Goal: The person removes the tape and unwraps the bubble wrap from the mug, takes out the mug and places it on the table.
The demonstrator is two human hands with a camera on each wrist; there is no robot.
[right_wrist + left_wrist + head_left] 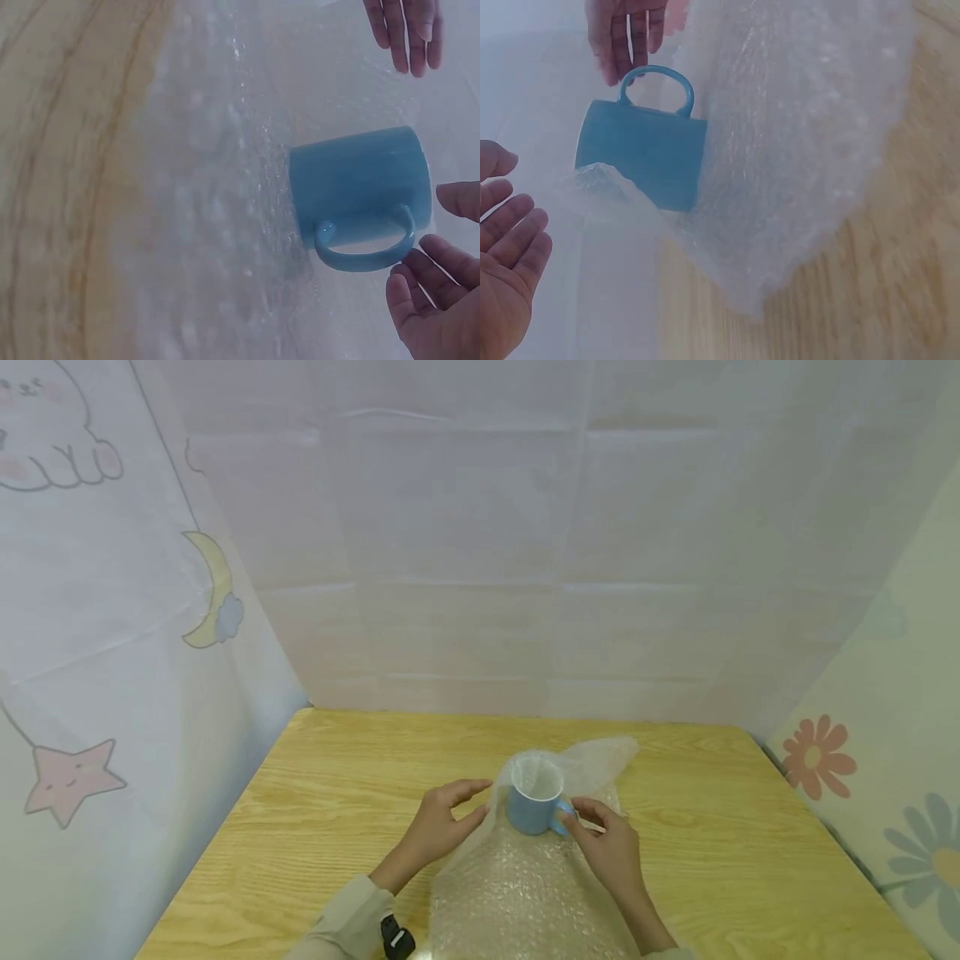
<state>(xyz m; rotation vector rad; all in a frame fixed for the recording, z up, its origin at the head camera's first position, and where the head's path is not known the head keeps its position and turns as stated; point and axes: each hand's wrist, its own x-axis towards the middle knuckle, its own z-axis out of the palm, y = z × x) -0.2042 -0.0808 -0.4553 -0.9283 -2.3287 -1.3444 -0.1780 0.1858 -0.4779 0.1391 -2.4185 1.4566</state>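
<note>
A light blue mug with a white inside stands upright on a sheet of bubble wrap. Its handle points toward my right hand. Those fingertips are right at the handle, with the thumb held apart from the fingers and not closed round it. My left hand is on the mug's other side, fingers extended, beside a raised edge of the wrap. In the left wrist view, a fold of bubble wrap covers the lower corner of the mug.
Under the wrap is a wood-grain table. A loose, crumpled end of the bubble wrap rises behind the mug on the right. Pale cloth walls with printed cartoons and flowers surround the table at the back and sides.
</note>
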